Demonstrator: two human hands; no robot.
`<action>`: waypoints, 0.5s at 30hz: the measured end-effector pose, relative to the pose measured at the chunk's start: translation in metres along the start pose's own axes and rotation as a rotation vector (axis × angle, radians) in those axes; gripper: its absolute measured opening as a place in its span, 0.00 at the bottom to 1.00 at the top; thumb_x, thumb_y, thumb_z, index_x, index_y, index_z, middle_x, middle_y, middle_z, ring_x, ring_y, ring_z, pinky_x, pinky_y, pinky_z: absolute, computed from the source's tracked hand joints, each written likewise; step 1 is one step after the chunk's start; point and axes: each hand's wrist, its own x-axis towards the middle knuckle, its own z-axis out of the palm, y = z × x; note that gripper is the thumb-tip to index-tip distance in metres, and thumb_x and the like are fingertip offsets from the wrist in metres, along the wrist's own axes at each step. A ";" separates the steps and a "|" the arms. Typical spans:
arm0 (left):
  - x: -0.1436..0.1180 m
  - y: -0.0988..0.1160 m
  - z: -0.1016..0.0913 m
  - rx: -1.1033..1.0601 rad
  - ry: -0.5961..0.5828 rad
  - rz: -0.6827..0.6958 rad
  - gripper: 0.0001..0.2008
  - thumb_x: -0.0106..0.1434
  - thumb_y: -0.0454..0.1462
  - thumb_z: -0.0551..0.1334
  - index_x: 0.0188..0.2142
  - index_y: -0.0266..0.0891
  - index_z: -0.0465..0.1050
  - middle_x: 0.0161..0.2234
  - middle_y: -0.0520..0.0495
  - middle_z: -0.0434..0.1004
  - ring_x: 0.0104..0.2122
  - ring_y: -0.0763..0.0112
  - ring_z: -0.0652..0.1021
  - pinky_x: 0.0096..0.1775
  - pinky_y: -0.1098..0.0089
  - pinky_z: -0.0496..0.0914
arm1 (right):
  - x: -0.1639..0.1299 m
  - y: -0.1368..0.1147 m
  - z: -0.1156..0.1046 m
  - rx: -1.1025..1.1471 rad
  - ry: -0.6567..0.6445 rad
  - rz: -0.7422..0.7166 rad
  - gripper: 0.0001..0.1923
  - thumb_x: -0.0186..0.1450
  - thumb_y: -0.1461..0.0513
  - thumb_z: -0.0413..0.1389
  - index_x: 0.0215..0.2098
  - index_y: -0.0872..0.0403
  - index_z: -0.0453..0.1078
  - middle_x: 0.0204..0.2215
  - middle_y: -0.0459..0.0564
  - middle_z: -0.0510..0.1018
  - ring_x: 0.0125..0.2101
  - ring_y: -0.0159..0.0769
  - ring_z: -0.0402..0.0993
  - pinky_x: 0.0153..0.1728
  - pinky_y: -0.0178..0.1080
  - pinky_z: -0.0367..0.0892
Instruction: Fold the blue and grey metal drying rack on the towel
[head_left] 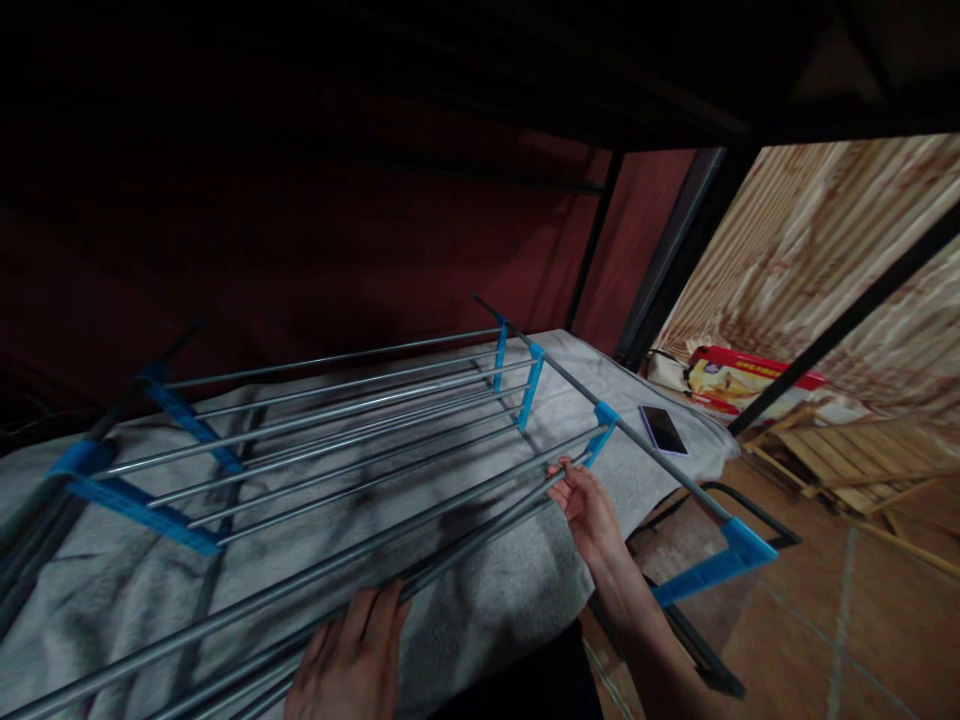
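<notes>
- The left hand (352, 660) is cut off at the bottom edge.
- Left of the rack (337, 440), its rods run into darkness.
- The red package (739, 385) print is unreadable.
</notes>
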 end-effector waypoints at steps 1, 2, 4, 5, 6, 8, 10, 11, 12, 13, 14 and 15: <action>0.002 0.001 0.000 -0.007 0.017 -0.004 0.18 0.71 0.35 0.49 0.52 0.41 0.74 0.45 0.44 0.80 0.38 0.62 0.80 0.43 0.60 0.72 | 0.000 0.000 0.001 0.003 0.001 0.003 0.08 0.58 0.58 0.65 0.34 0.51 0.75 0.33 0.45 0.80 0.31 0.33 0.74 0.35 0.36 0.72; 0.004 0.001 0.000 -0.013 0.035 -0.007 0.18 0.71 0.36 0.49 0.51 0.41 0.74 0.44 0.44 0.80 0.37 0.62 0.80 0.42 0.60 0.71 | 0.000 -0.001 0.001 0.003 0.003 0.005 0.09 0.57 0.58 0.65 0.35 0.52 0.75 0.34 0.45 0.80 0.30 0.32 0.74 0.35 0.36 0.72; 0.008 0.002 0.001 -0.020 0.063 -0.006 0.18 0.71 0.36 0.48 0.51 0.41 0.75 0.44 0.44 0.80 0.38 0.63 0.80 0.43 0.61 0.70 | 0.000 -0.001 0.001 -0.005 0.006 0.012 0.11 0.57 0.57 0.66 0.36 0.52 0.75 0.34 0.45 0.80 0.30 0.32 0.74 0.34 0.36 0.73; 0.011 0.001 0.001 -0.019 0.070 -0.011 0.18 0.71 0.36 0.48 0.51 0.41 0.75 0.44 0.44 0.80 0.38 0.63 0.80 0.43 0.61 0.70 | 0.000 0.000 0.000 -0.016 0.007 0.012 0.12 0.56 0.57 0.66 0.36 0.52 0.75 0.34 0.45 0.80 0.29 0.32 0.74 0.34 0.36 0.73; 0.013 0.001 0.000 -0.019 0.073 -0.016 0.18 0.71 0.36 0.48 0.51 0.40 0.75 0.44 0.44 0.80 0.37 0.63 0.80 0.44 0.61 0.70 | -0.001 0.000 -0.001 -0.035 0.011 0.008 0.12 0.56 0.56 0.66 0.36 0.51 0.74 0.33 0.45 0.79 0.29 0.32 0.74 0.34 0.36 0.73; 0.019 0.002 -0.005 -0.031 0.060 -0.007 0.18 0.72 0.37 0.48 0.50 0.40 0.75 0.43 0.44 0.80 0.37 0.63 0.80 0.43 0.61 0.70 | -0.003 0.001 -0.006 -0.109 0.057 -0.033 0.13 0.56 0.55 0.66 0.36 0.51 0.72 0.32 0.45 0.78 0.29 0.33 0.74 0.33 0.36 0.72; 0.024 0.003 -0.012 -0.047 0.052 0.006 0.19 0.72 0.37 0.47 0.48 0.40 0.76 0.42 0.44 0.80 0.38 0.63 0.80 0.42 0.61 0.70 | -0.003 0.000 -0.014 -0.233 0.174 -0.145 0.14 0.56 0.53 0.65 0.37 0.49 0.71 0.32 0.44 0.77 0.32 0.34 0.74 0.34 0.37 0.71; 0.027 0.004 -0.014 -0.051 0.055 0.008 0.20 0.72 0.38 0.46 0.48 0.40 0.77 0.42 0.44 0.80 0.38 0.63 0.80 0.42 0.61 0.71 | -0.002 -0.001 -0.018 -0.306 0.247 -0.224 0.15 0.56 0.53 0.64 0.38 0.49 0.71 0.34 0.44 0.77 0.35 0.35 0.74 0.36 0.37 0.71; 0.029 0.005 -0.017 -0.049 0.060 0.009 0.20 0.72 0.39 0.46 0.47 0.40 0.77 0.43 0.44 0.80 0.37 0.63 0.80 0.41 0.61 0.71 | 0.000 -0.003 -0.023 -0.379 0.316 -0.311 0.16 0.55 0.54 0.64 0.41 0.48 0.71 0.37 0.45 0.77 0.39 0.37 0.74 0.41 0.39 0.71; 0.031 0.006 -0.018 -0.042 0.068 0.009 0.20 0.72 0.39 0.46 0.47 0.41 0.77 0.42 0.44 0.80 0.36 0.64 0.80 0.41 0.62 0.71 | 0.002 -0.005 -0.027 -0.446 0.364 -0.395 0.19 0.55 0.54 0.63 0.44 0.48 0.71 0.42 0.46 0.77 0.44 0.39 0.72 0.46 0.41 0.69; 0.033 0.007 -0.019 -0.029 0.079 0.010 0.20 0.73 0.40 0.47 0.47 0.41 0.77 0.42 0.44 0.81 0.34 0.65 0.80 0.40 0.63 0.71 | 0.006 -0.008 -0.031 -0.499 0.378 -0.460 0.22 0.55 0.55 0.62 0.47 0.48 0.70 0.48 0.48 0.76 0.48 0.41 0.71 0.51 0.44 0.67; 0.034 0.007 -0.019 -0.015 0.091 0.015 0.20 0.73 0.40 0.47 0.47 0.41 0.77 0.41 0.45 0.81 0.34 0.65 0.80 0.40 0.63 0.70 | 0.009 -0.011 -0.034 -0.536 0.363 -0.501 0.24 0.55 0.55 0.61 0.50 0.48 0.70 0.53 0.50 0.74 0.52 0.42 0.69 0.55 0.46 0.63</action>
